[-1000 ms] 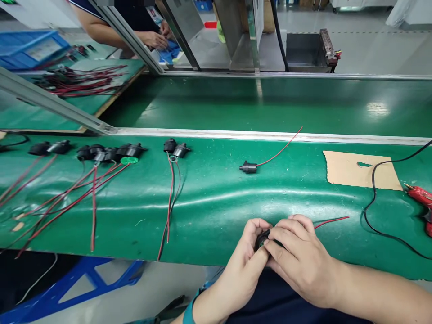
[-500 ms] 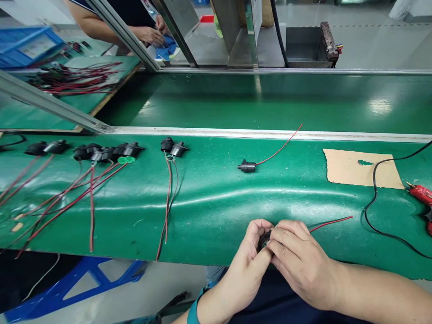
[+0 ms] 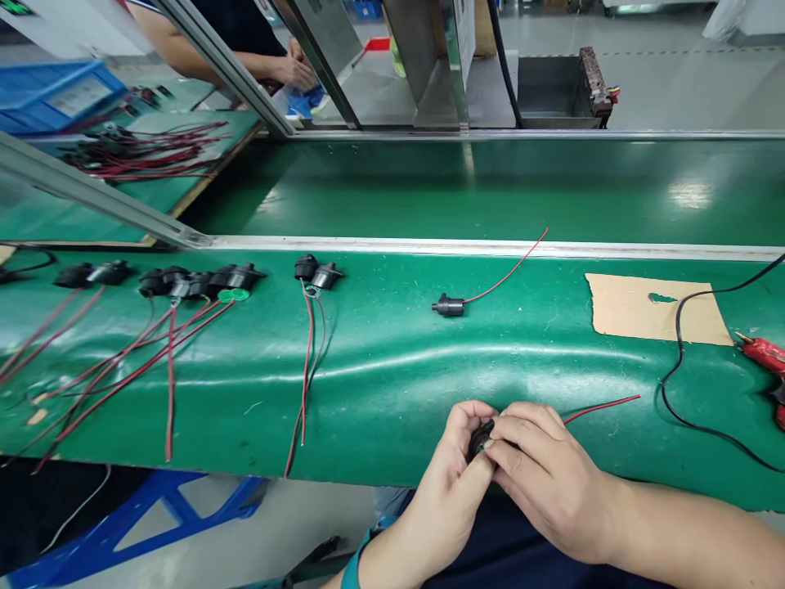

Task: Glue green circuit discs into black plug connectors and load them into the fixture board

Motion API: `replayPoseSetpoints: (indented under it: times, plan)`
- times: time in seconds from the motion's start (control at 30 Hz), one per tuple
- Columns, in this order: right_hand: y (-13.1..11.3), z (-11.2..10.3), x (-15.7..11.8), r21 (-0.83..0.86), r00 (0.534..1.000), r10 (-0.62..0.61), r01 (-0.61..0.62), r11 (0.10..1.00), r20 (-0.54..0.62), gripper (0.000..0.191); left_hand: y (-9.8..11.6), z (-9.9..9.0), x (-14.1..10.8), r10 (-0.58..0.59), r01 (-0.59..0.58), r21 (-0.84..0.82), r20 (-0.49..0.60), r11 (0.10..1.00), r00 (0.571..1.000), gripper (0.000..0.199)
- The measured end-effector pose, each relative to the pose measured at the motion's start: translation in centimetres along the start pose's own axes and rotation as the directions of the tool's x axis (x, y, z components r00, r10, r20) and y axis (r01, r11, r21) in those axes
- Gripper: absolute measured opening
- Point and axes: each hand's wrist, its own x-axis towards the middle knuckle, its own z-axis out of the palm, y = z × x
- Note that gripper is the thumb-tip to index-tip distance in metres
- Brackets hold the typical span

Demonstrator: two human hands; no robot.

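Note:
Near the front edge of the green table, my left hand [image 3: 450,491] is closed around a small black round part [image 3: 480,438], mostly hidden by the fingers. My right hand [image 3: 545,474] meets it from the right, its fingertips pressed on the same part. A red wire [image 3: 604,407] sticks out to the right from behind my right hand. Farther back lies a black cylindrical part [image 3: 448,305] with a thin red wire. To the left, a pair of black parts [image 3: 317,272] has red wires trailing toward the front edge.
More black parts [image 3: 199,282] with red wires lie at the left. Cardboard [image 3: 625,307], a black cable [image 3: 680,343] and a red-handled tool [image 3: 764,354] are at the right. A metal frame [image 3: 429,244] runs behind. Beyond it, another person's hands [image 3: 298,72] hold something blue.
My two hands stay together on the black part with almost no movement. The view has shifted slightly, and the other person's hands have moved a little to the right.

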Motion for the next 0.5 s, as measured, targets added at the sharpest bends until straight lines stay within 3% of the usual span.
replayPoseSetpoints:
  times: [0.2,0.5]
  plan:
    - [-0.25,-0.67,0.0,0.01,0.994,0.003,-0.002,1.0,-0.108,0.018,0.74,0.19,-0.1,0.035,-0.035,0.011,-0.039,0.999,0.999,0.019]
    - [-0.2,-0.57,-0.08,-0.008,0.994,0.019,-0.02,1.0,-0.107,0.013,0.86,0.42,-0.26,0.066,-0.066,0.007,-0.028,0.998,0.997,0.017]
